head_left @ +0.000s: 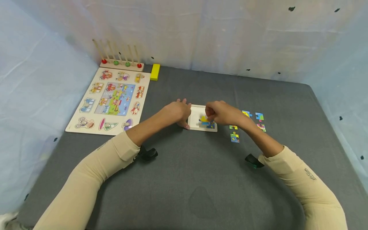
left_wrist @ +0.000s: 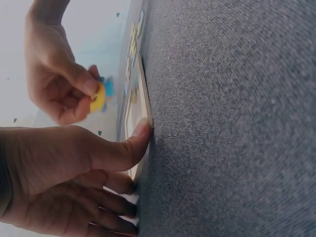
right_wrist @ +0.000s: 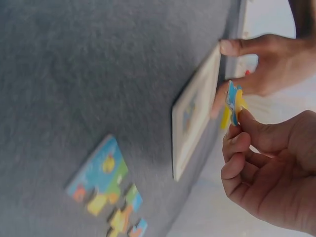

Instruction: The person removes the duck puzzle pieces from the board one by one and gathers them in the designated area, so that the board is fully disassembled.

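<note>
A shallow wooden puzzle tray (head_left: 196,111) lies flat on the table in the head view. My left hand (head_left: 180,113) holds its left end, the thumb on the near edge and the fingers spread toward the far side. Above the tray my right hand (head_left: 225,113) pinches a yellow and blue jigsaw piece (right_wrist: 233,102) between thumb and fingertips, tilted up off the tray. A printed area (head_left: 212,125) shows in the tray's near right corner, partly hidden by the right hand. Several loose jigsaw pieces (head_left: 234,137) lie right of the tray, some behind the right forearm.
A large wooden peg puzzle board (head_left: 89,123) lies at the left. Behind it stands a rod stacker (head_left: 122,65) with red and green beads, next to a yellow block (head_left: 155,72). Pale sheeting (head_left: 215,35) rises at the table's back and sides.
</note>
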The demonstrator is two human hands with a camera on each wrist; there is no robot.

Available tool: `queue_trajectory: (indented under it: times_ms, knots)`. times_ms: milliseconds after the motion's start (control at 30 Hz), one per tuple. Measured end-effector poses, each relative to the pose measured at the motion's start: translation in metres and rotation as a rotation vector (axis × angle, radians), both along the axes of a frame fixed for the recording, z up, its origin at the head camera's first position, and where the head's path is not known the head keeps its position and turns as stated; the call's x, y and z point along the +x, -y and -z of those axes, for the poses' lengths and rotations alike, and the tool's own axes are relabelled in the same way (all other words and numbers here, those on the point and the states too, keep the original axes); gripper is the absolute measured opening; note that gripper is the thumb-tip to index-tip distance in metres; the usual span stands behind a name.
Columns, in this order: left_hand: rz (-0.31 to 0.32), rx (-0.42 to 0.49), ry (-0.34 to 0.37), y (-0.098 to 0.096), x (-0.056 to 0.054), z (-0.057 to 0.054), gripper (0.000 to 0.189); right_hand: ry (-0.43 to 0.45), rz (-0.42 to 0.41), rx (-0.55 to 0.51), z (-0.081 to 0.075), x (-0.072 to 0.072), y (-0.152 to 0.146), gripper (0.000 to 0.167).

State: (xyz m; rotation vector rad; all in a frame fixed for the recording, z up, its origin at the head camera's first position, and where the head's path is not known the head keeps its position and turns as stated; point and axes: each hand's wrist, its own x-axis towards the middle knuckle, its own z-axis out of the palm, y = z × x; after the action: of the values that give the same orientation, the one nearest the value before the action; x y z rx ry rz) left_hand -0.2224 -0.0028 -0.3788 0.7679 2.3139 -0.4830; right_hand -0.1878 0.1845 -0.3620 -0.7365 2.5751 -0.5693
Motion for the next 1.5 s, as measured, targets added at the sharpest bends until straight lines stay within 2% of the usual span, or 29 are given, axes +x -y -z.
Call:
queue_trajectory:
  times_ms: [233, 367, 600, 800, 1000, 1233, 1500]
  knots:
    - [0.002, 0.033, 0.007, 0.0, 0.001, 0.001, 0.103, 0.034, 0.063, -0.007, -0.015, 0.01, -0.034, 0.005]
    - [0.002, 0.029, 0.009, 0.002, 0.001, 0.001, 0.104, 0.056, 0.069, 0.016, -0.021, 0.016, -0.055, 0.004]
    - [-0.006, 0.032, -0.005, 0.006, 0.001, -0.001, 0.103, 0.104, 0.057, 0.107, -0.015, 0.025, -0.094, 0.013]
    - [-0.018, 0.034, -0.003, 0.006, 0.001, 0.0, 0.103, 0.182, 0.052, 0.143, -0.007, 0.029, -0.119, 0.017]
    - [-0.02, 0.048, -0.005, 0.005, 0.001, 0.0, 0.102, 0.216, 0.06, 0.136, 0.003, 0.029, -0.13, 0.016]
    - [-0.003, 0.033, 0.009, 0.0, 0.001, 0.001, 0.103, 0.219, 0.071, 0.177, 0.006, 0.029, -0.134, 0.015]
    - [0.003, 0.025, -0.006, 0.003, 0.0, 0.001, 0.103, 0.222, 0.109, 0.211, 0.01, 0.031, -0.132, 0.025]
